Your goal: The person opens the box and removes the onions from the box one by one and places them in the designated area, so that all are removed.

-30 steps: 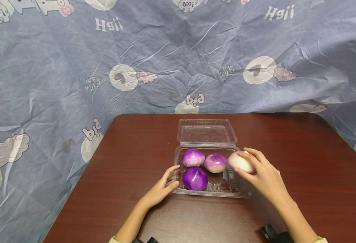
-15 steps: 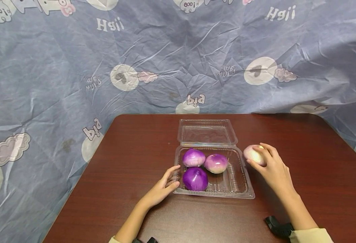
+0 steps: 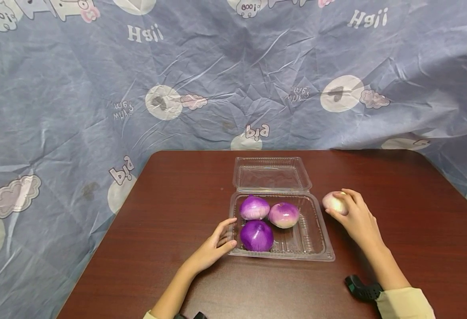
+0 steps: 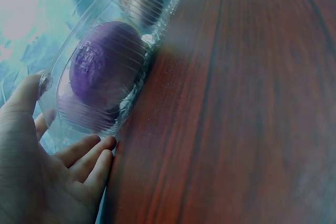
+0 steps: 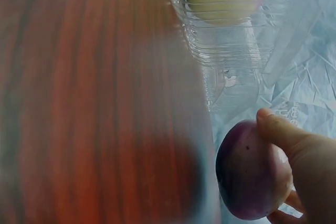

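Pale onion (image 3: 332, 203) in pinch of right hand (image 3: 357, 219)

- The table (image 3: 177, 186) is dark reddish-brown, streaked with wood grain, its far corners rounded.
- A creased grey-blue cloth (image 3: 233, 62) hangs behind the table and along both its sides.
- White "Haii" lettering (image 3: 368, 18) is printed high above the table's right half.
- A pale disc (image 3: 163, 113) bearing a grey heart (image 3: 159, 103) is printed above the table's far left part, a small pinkish cloud (image 3: 194, 102) just beside it.
- A larger cloud print (image 3: 14, 196) lies left of the table.
- Puffy letters (image 3: 257, 132) sit just above the table's far edge.
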### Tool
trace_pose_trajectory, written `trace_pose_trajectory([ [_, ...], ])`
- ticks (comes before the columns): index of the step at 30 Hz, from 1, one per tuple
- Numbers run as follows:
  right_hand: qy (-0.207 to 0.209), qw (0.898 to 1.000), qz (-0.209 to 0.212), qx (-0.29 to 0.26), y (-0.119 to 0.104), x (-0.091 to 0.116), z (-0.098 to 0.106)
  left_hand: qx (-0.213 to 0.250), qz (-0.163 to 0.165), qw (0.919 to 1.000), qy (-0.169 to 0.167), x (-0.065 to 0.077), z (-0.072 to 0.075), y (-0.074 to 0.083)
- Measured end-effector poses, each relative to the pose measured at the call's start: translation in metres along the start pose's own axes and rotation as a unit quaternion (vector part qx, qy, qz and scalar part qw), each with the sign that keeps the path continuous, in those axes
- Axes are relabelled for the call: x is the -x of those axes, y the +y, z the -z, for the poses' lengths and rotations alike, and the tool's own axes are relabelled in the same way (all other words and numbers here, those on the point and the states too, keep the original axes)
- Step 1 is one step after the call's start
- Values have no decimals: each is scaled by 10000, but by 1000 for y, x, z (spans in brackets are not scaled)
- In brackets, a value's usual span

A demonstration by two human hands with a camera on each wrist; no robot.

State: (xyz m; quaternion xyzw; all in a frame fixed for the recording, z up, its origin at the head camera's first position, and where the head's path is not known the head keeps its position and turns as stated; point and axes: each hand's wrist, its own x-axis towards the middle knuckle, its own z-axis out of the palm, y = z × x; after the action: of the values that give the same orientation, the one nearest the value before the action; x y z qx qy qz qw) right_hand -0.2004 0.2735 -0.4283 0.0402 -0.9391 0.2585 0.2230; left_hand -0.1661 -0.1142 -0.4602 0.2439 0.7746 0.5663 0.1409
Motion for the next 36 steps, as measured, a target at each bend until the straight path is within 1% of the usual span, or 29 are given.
trace_pose_trajectory([
  [4, 40, 10000, 39, -51, 6, -1, -5, 0, 47, 10000, 42, 1, 0, 2],
  [18, 390, 9985, 243, -302, 22, -2, -17, -18, -53, 10000, 64, 0, 1, -1],
  [24, 373, 9990, 134, -222, 23, 0, -16, -72, 50, 9999, 60, 0, 0, -2],
  [30, 380, 9990, 14, -222, 21, 2, -15, -39, 25, 10000, 60, 1, -1, -1],
  [36, 426, 9989, 37, -217, 18, 2, -11, -25, 49, 10000, 62, 0, 0, -2],
])
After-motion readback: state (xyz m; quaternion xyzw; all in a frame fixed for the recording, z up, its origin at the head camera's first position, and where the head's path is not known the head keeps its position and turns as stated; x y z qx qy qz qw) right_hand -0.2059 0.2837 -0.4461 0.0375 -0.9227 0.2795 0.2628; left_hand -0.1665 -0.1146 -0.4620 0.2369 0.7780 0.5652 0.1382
